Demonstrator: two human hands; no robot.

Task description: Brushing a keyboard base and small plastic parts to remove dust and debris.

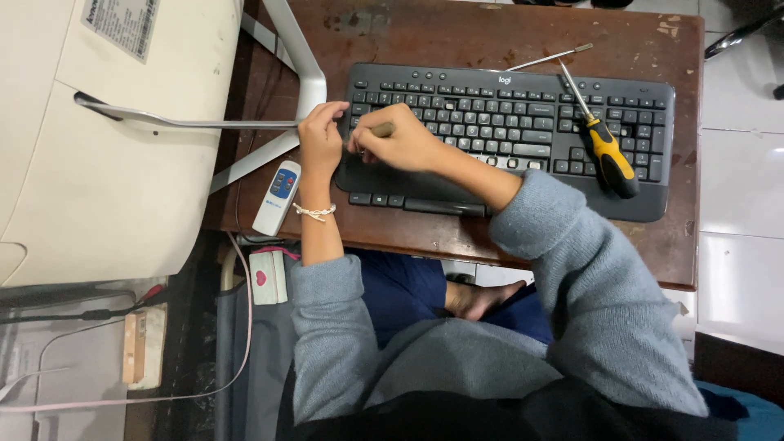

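Two hands: we see both meeting at the left end of the keyboard (pixel 506 131), centre of the frame.
Keyboard: black, flat and rigid, lying on the brown desk (pixel 457 33); we judge it light but stiff, best gripped by its long edges or the palm rest, since the keycaps are small and could pop loose.
Right hand (pixel 400 140): fingers curled tight around a slim tool with a tan handle (pixel 382 129), its working end hidden under the hand.
Left hand (pixel 320 135): fingertips pinched at the keyboard's left edge; we cannot tell whether they grasp a keycap or merely press there.
Screwdriver (pixel 600 135): yellow-and-black handle, resting across the keys at right, apart from both hands.
Thin metal rod (pixel 549 58): lies above the keyboard's upper edge.
Remote control (pixel 278 196): white, just beside the left wrist.
Monitor stand (pixel 294 73): silver legs, upper left.
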